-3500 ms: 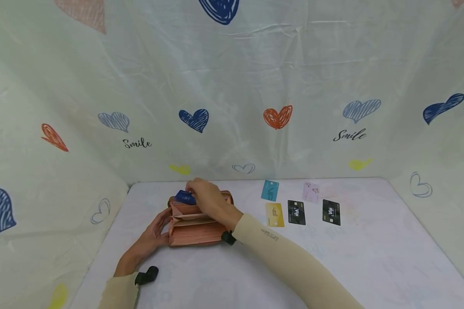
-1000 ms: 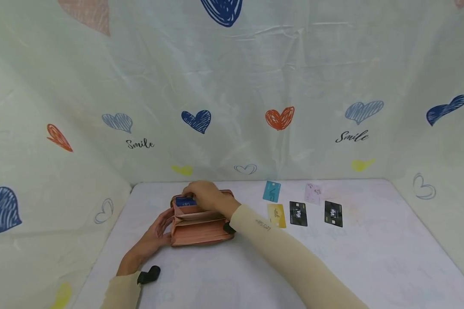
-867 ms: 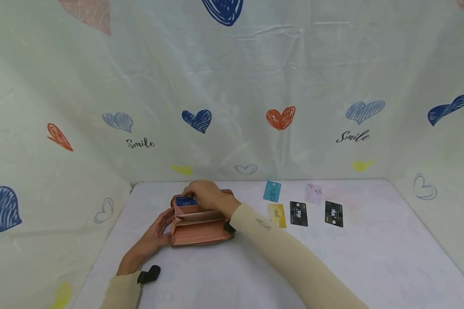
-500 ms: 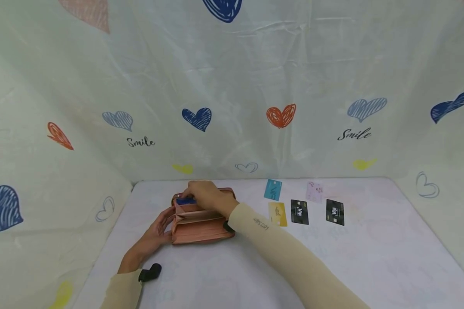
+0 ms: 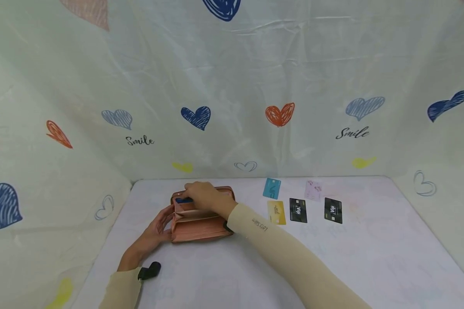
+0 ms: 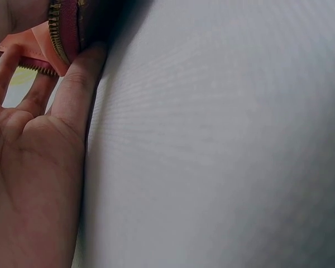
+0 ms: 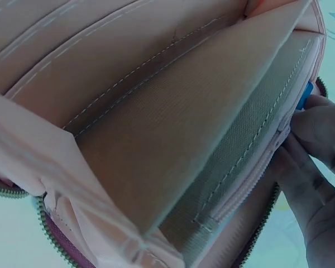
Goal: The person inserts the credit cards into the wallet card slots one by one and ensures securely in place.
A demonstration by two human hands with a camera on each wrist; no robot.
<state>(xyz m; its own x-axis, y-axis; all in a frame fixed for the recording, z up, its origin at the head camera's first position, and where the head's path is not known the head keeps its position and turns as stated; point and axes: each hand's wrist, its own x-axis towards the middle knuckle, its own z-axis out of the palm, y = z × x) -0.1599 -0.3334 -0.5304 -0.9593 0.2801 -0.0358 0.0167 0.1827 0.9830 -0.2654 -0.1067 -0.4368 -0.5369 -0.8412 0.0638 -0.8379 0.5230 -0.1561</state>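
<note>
A pink zip-around wallet point(image 5: 201, 231) lies opened on the table, its pockets spread. My left hand point(image 5: 152, 234) grips its left end; in the left wrist view the thumb of that hand point(image 6: 36, 162) lies low against the zip edge, fingers on the inner side. Over the wallet's back part, my right hand point(image 5: 206, 196) pinches a blue card point(image 5: 184, 200), which is mostly sunk in a rear slot. From the right wrist, only a sliver of the blue card point(image 7: 305, 96) shows beside the thumb, and a zipped inner pocket point(image 7: 251, 178) runs near the fingers.
Right of the wallet lie a teal card point(image 5: 272, 188), a yellow card point(image 5: 276, 213), a pale pink card point(image 5: 313, 190), a black card point(image 5: 298, 210) and another black card point(image 5: 333, 210). A heart-printed curtain point(image 5: 232, 86) hangs behind the white table point(image 5: 371, 257).
The blue card has gone from tilted and largely exposed to deep in the slot, with just its top strip showing. My right hand has followed it down; my left hand keeps its hold.
</note>
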